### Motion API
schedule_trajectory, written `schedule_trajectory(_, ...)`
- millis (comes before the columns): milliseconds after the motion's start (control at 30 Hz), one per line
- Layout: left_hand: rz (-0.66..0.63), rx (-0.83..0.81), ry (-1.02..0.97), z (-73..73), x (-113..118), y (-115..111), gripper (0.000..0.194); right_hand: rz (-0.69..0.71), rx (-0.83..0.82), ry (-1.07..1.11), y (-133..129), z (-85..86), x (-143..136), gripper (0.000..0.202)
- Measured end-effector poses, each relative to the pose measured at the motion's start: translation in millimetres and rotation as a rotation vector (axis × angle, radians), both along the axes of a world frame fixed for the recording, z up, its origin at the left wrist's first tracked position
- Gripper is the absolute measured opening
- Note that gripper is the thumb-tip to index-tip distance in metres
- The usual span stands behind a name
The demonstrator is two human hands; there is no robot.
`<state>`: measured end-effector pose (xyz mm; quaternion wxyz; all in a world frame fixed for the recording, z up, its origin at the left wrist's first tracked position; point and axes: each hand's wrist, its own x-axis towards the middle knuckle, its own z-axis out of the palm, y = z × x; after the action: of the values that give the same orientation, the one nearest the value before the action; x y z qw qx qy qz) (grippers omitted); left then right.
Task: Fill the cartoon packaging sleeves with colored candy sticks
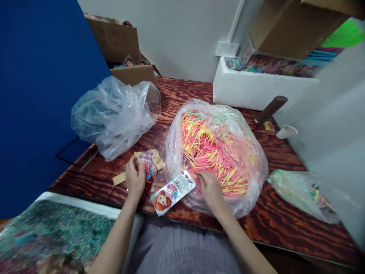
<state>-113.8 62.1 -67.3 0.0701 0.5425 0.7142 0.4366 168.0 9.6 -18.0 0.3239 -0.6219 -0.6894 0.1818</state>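
Note:
A large clear bag of pink and yellow sticks lies open on the dark wood-grain table. My right hand is at the bag's near left edge, fingers bent together by the sticks; what they grip is too small to make out. Beside it, a printed packet with a red-haired cartoon figure lies at a slant near the table's front edge. My left hand is closed at a small pile of beige and printed pieces, with something pinkish at its fingertips.
A crumpled clear bag is at the left, with cardboard boxes behind. At the right are a white foam box, a brown tube, a paper cup and a smaller bag. A tub of coloured bits stands front left.

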Motion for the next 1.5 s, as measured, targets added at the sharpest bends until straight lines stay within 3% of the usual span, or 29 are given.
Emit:
schedule_trajectory(100, -0.006, 0.016, 0.095, 1.1, 8, 0, 0.051, 0.131, -0.032, -0.044, -24, -14.9, -1, 0.044)
schedule_trajectory(233, -0.006, 0.05, 0.216, 4.8, 12, 3, 0.05, 0.138, -0.03, 0.019, -43, -25.1, -10, 0.051)
schedule_trajectory(367, -0.026, 0.055, 0.276, 14.3, 7, 0, 0.04, 0.151, -0.031, 0.061, -42, -23.4, -3, 0.043)
schedule_trajectory(467, -0.085, 0.084, 0.282, 30.0, 17, -17, 0.032, 0.103, -0.052, 0.022, -28, -17.0, 5, 0.035)
schedule_trajectory(533, -0.285, 0.066, 0.27, 43.6, 36, -35, 0.028, 0.051, -0.088, -0.124, -15, -13.1, 9, 0.031)
schedule_trajectory(667, -0.896, -0.077, 0.412, 63.6, 84, -59, 0.044, 0.053, -0.163, -0.481, 3, -10.1, 11, 0.021)
schedule_trajectory(767, -1.081, -0.154, 0.518, 62.2, 105, -55, 0.068, 0.093, -0.16, -0.563, 6, -9.8, 10, 0.016)
schedule_trajectory(833, -1.092, -0.162, 0.55, 55.4, 109, -49, 0.069, 0.107, -0.159, -0.592, 6, -8.0, 9, 0.015)
schedule_trajectory(967, -1.037, -0.135, 0.544, 42.2, 107, -44, 0.053, 0.122, -0.144, -0.69, 10, -0.8, -2, 0.014)
schedule_trajectory(1167, -0.96, -0.092, 0.541, 33.8, 109, -43, 0.044, 0.169, -0.107, -0.802, 21, 0.7, -25, 0.019)
schedule_trajectory(1367, -0.958, -0.072, 0.509, 44.7, 106, -45, 0.059, 0.193, -0.163, -0.758, 18, 4.9, -22, 0.019)
schedule_trajectory(1500, -0.835, -0.096, 0.478, 54.2, 80, -59, 0.067, 0.18, -0.22, -0.754, 16, 10.7, -19, 0.02)
